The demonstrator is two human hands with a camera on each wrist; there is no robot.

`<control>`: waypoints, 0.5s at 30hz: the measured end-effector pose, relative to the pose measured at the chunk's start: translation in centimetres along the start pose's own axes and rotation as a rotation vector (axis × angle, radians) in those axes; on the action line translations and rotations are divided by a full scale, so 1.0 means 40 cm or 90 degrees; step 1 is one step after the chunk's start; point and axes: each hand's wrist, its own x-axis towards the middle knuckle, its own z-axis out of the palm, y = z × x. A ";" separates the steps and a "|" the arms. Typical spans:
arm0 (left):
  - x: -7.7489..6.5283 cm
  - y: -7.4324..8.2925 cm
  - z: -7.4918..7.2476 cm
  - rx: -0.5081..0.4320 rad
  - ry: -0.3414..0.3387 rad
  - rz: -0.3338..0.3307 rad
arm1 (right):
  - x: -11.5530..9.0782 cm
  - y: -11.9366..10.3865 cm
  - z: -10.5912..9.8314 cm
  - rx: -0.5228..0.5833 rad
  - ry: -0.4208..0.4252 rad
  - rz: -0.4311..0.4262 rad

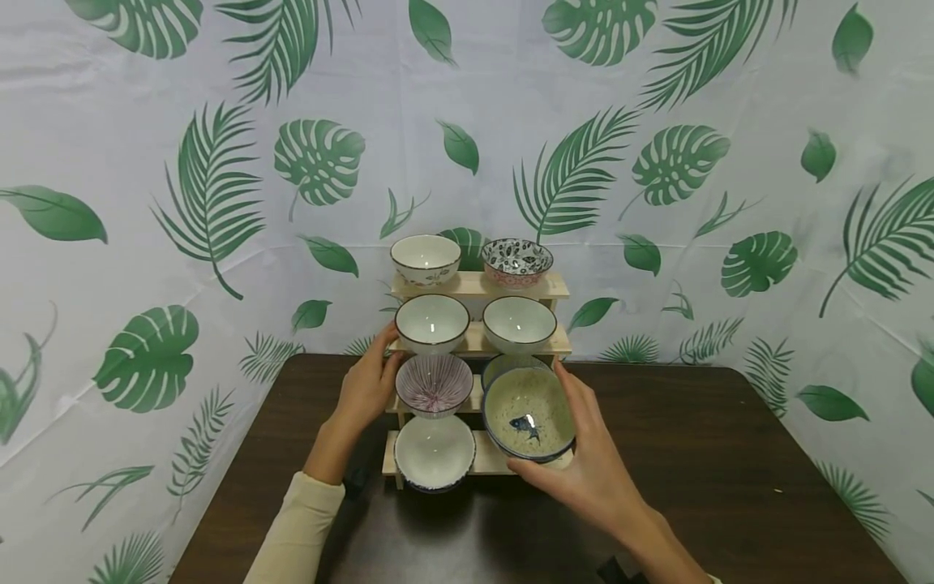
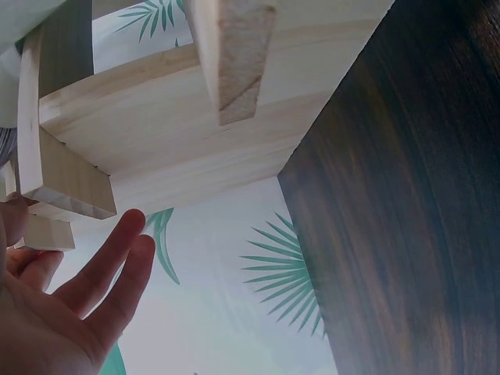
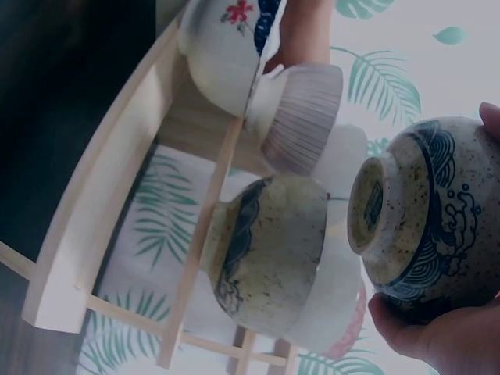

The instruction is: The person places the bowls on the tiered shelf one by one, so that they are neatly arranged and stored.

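My right hand (image 1: 594,458) grips a speckled green-beige bowl (image 1: 529,414) with a blue fish inside, thumb at the lower rim and fingers along the right side. Its footed underside and blue wave pattern face the right wrist view, clear of the shelves. Behind it, a similar speckled bowl (image 3: 269,250) sits on a tiered wooden stand (image 1: 485,462), mostly covered in the head view. At the stand's left side, my left hand (image 1: 367,381) pinches a shelf end between thumb and finger; the other fingers (image 2: 117,262) stick out, extended.
Left column, bottom to top: a white bowl (image 1: 434,453), a purple striped bowl (image 1: 434,384), a plain white bowl (image 1: 432,320) and a floral-sided bowl (image 1: 426,258). At right stand another white bowl (image 1: 520,322) and a black-patterned bowl (image 1: 516,259). A leaf-print cloth hangs behind the dark table (image 1: 700,454).
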 end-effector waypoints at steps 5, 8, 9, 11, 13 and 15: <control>-0.002 0.004 -0.001 0.004 -0.001 0.000 | -0.012 0.002 0.009 0.000 -0.009 0.004; -0.002 0.005 -0.002 0.005 -0.001 0.000 | -0.019 0.002 0.015 0.005 -0.017 0.012; -0.002 0.005 -0.002 0.005 -0.001 -0.001 | -0.021 0.003 0.017 0.005 -0.021 0.015; -0.002 0.006 -0.002 0.005 -0.001 -0.002 | -0.025 0.004 0.020 0.009 -0.027 0.015; -0.003 0.007 -0.003 0.006 -0.003 -0.009 | -0.027 0.007 0.023 0.013 -0.030 0.013; -0.004 0.009 -0.005 0.005 -0.005 -0.014 | -0.030 0.010 0.026 0.014 -0.032 0.012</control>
